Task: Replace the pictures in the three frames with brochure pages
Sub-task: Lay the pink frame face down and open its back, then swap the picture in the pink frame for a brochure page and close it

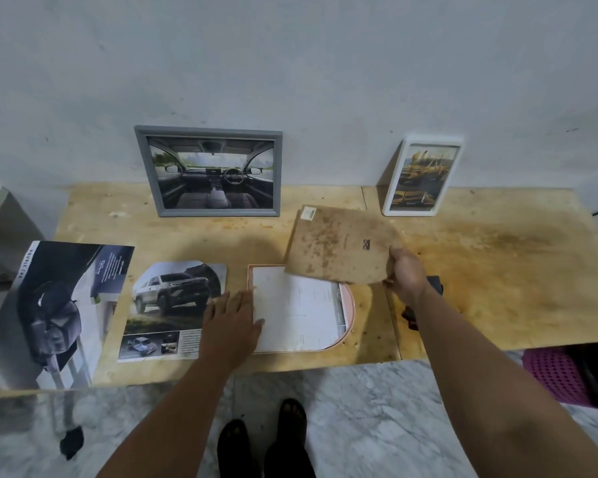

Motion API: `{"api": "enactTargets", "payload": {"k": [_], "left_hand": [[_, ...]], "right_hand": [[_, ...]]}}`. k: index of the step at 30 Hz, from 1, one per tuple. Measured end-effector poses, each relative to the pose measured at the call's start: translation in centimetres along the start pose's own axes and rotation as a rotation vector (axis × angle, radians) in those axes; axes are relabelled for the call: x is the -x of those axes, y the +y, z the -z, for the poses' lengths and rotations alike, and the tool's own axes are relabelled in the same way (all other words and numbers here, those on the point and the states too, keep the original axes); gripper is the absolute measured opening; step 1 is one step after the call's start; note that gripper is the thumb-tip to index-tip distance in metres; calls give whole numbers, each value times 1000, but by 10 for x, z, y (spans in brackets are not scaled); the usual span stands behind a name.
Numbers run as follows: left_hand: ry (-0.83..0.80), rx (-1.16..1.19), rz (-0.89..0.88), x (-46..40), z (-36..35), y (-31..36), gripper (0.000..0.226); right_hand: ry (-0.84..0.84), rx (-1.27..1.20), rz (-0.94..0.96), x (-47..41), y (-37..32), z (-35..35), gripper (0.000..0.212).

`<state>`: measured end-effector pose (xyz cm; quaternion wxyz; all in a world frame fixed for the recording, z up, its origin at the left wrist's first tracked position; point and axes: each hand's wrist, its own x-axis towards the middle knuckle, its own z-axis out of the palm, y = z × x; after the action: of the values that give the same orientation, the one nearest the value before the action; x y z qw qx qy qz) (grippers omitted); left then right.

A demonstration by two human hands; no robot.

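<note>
Frame number three point(349, 305) lies face down at centre frame, its backing board point(342, 246) lifted clear in the right hand point(406, 274), which grips its edge. Left hand point(233, 322) presses flat, fingers straight, steadying the paper point(297, 312) inside. Beside it on the bench point(497, 270) waits a cut brochure page point(173, 305); two filled frames point(209, 170) stand upper centre.

Both forearms are bare from the lower edge of the view to the wrists, with no sleeve showing. The left hand point(233, 326) and right hand point(407, 276) wear no gloves, rings, watch or bracelet that can be made out. At 6 o'clock, two feet point(266, 439) show in dark open footwear, toes partly visible.
</note>
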<state>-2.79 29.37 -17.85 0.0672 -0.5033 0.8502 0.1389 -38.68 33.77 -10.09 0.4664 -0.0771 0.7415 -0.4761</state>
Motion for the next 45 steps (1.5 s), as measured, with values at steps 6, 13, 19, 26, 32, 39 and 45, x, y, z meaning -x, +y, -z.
{"api": "enactTargets", "payload": {"k": [6, 13, 19, 26, 32, 39, 45], "left_hand": [[38, -1, 11, -7, -3, 1, 60], [29, 23, 9, -9, -2, 2, 58], [50, 78, -4, -10, -4, 1, 49], [2, 140, 47, -7, -2, 5, 47], [-16, 172, 100, -7, -1, 10, 48], [-1, 170, 127, -7, -4, 12, 47], [-10, 173, 124, -8, -3, 12, 46]], "right_hand": [[78, 166, 28, -54, -30, -17, 26], [151, 197, 72, -79, -18, -19, 75], [317, 628, 381, -25, 19, -35, 29], [100, 987, 213, 33, 75, -48, 33], [183, 966, 216, 38, 92, -57, 34], [218, 748, 152, 41, 98, -59, 21], [179, 420, 121, 34, 102, -48, 8]]}}
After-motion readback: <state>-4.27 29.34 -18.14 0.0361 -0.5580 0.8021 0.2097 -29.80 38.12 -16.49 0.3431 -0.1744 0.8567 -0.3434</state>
